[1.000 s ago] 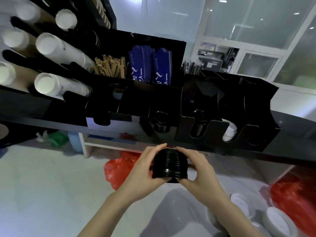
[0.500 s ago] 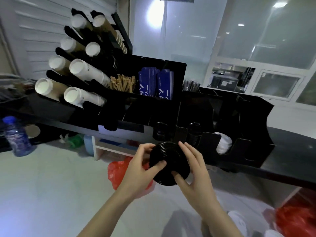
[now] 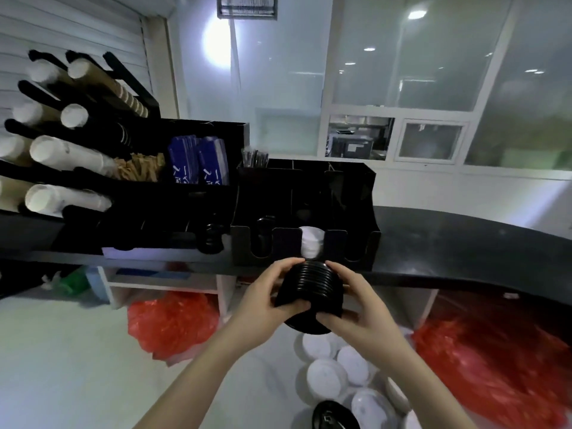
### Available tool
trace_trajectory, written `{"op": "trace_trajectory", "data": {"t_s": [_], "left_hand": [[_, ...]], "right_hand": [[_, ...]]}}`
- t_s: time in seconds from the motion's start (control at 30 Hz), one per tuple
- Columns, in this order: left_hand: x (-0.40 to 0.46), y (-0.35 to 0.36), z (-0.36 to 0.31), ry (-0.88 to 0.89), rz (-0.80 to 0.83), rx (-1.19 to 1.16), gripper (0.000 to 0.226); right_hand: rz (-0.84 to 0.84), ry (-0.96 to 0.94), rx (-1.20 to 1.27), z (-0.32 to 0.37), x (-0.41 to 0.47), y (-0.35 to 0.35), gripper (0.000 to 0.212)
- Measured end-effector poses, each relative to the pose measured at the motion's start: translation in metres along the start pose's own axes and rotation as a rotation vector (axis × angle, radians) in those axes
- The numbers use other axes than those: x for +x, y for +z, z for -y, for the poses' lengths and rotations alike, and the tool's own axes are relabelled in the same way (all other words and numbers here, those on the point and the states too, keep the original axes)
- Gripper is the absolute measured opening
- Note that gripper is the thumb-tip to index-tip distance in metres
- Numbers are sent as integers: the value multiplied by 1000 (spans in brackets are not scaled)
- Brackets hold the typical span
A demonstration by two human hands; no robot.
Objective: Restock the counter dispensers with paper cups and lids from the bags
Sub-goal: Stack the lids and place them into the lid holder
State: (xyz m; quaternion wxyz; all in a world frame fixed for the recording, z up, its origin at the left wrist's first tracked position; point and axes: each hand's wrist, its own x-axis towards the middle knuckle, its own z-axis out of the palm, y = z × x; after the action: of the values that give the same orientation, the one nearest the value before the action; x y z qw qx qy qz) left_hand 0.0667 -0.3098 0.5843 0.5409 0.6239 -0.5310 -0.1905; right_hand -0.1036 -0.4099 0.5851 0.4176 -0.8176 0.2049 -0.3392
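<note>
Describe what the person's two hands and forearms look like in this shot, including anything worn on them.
Both forearms are bare up to the frame's bottom edge: no sleeves visible. The left hand and right hand wear no gloves, and no rings, watch or bracelet show. The fingers are slim.

a café or drinks counter, seen from the service side: a black counter (image 3: 448,243) carries a rack of paper cup stacks (image 3: 62,156), a lid organiser (image 3: 309,212) (white lids (image 3: 312,246) in one slot), wooden stirrers (image 3: 139,170) and blue sachets (image 3: 198,162).
</note>
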Motion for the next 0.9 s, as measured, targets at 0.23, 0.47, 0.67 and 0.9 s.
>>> {"op": "trace_trajectory", "data": {"t_s": [0.23, 0.47, 0.67, 0.9], "left_hand": [[7, -1, -5, -12, 90, 1, 70], [-3, -49, 8, -36, -44, -50, 49], [-15, -124, 39, -4, -149, -116, 40], [-9, -237, 95, 7, -215, -104, 38]], "right_hand": [[70, -14, 23, 2, 5, -26, 71], [151, -28, 95, 11, 22, 18, 85], [213, -55, 170, 38, 64, 96, 77], [204, -40, 170, 70, 118, 213, 78]]}}
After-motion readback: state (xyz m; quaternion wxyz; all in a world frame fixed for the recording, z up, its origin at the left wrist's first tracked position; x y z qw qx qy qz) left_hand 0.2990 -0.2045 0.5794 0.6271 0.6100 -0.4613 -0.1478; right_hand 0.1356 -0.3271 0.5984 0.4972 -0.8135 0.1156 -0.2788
